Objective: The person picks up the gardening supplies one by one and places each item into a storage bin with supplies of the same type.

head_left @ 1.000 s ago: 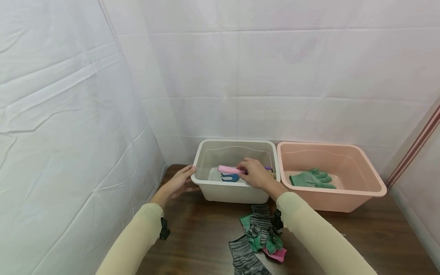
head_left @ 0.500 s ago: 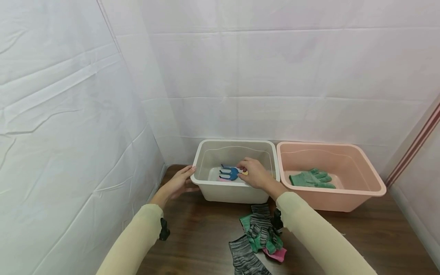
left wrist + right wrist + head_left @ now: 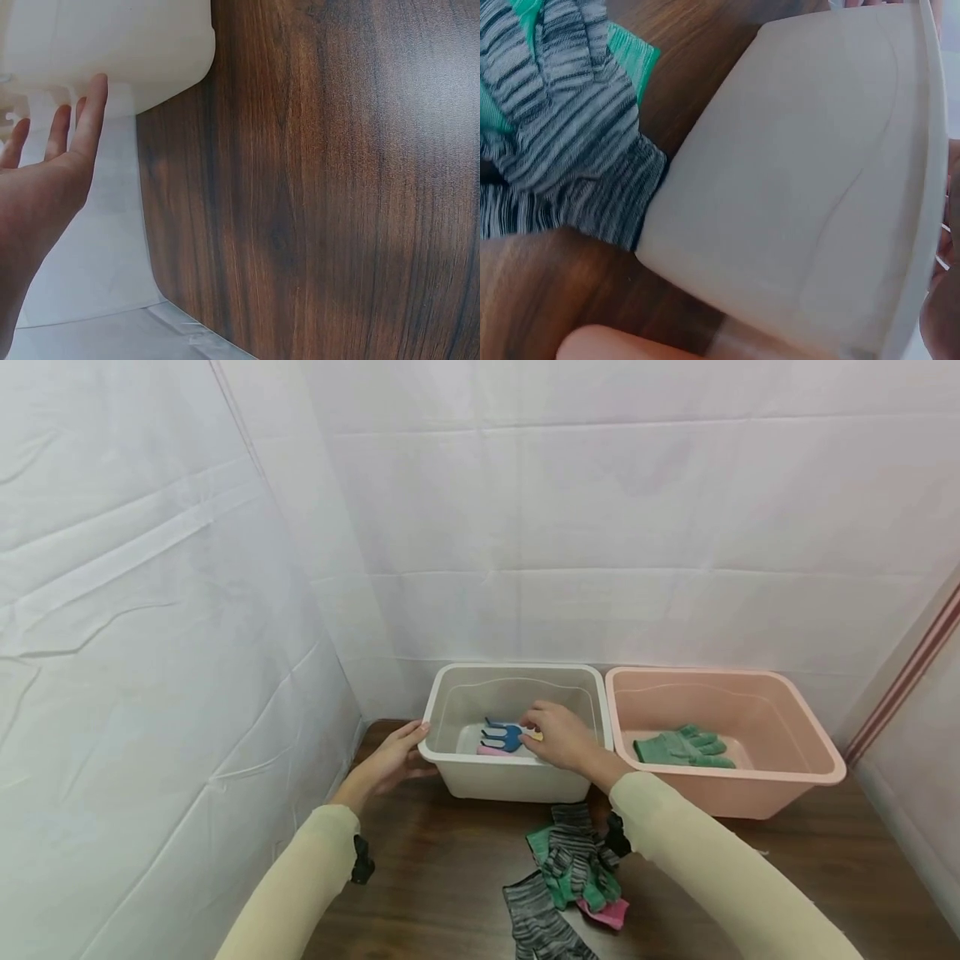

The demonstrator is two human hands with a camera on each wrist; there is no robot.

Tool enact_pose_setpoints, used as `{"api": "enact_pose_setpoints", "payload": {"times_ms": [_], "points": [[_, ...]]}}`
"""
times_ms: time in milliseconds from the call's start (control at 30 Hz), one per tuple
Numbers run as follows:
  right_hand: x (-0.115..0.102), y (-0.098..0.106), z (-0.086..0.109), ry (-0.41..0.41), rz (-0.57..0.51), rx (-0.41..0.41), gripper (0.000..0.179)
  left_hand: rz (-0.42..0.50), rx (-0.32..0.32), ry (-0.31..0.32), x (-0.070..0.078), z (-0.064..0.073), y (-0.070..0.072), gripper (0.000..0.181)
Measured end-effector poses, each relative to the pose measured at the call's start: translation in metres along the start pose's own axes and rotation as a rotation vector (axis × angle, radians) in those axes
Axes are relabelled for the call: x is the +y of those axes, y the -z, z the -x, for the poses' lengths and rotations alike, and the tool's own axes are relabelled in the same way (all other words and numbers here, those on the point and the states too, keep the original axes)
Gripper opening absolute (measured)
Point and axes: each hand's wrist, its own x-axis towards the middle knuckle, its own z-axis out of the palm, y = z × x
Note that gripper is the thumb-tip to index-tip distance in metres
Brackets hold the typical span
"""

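My right hand reaches into the white bin and pinches a small blue garden fork near its yellow part. The fork's tines point left; the rest of its handle is hidden by the hand. Close in front of the fork lies a pink handle at the bin's bottom. At the bin's left end, my left hand touches the rim. In the left wrist view, that hand's fingers are extended and spread beside the bin's wall. The right wrist view shows mostly the bin's outer side.
A pink bin stands against the white one's right side, with a green glove inside. Grey striped gloves, green ones and a pink piece lie heaped on the dark wooden table. White cloth walls rise behind and left.
The right hand has let go of the pink handle, which now lies in the white bin, and has taken hold of the blue garden fork. The left hand stays at the rim.
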Motion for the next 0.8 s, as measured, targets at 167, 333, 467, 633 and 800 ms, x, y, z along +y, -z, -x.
{"api": "enact_pose_setpoints", "payload": {"times_ms": [167,333,467,633,800], "points": [[-0.003,0.015,0.005,0.021,-0.042,-0.037,0.032,-0.048,-0.002,-0.002,0.007,-0.001,0.002,0.061],[-0.012,0.031,0.012,0.017,-0.166,-0.057,0.042,-0.097,0.013,0.022,0.016,0.003,0.003,0.06],[-0.02,0.044,0.018,0.027,-0.188,-0.085,0.046,-0.085,0.022,0.046,0.021,0.005,0.002,0.059],[-0.025,0.057,0.03,0.054,-0.17,-0.107,0.049,-0.083,0.005,0.057,0.024,0.006,-0.001,0.058],[-0.025,0.07,0.047,0.061,-0.172,-0.115,0.049,-0.092,0.008,0.05,0.025,0.007,-0.003,0.057]]}}
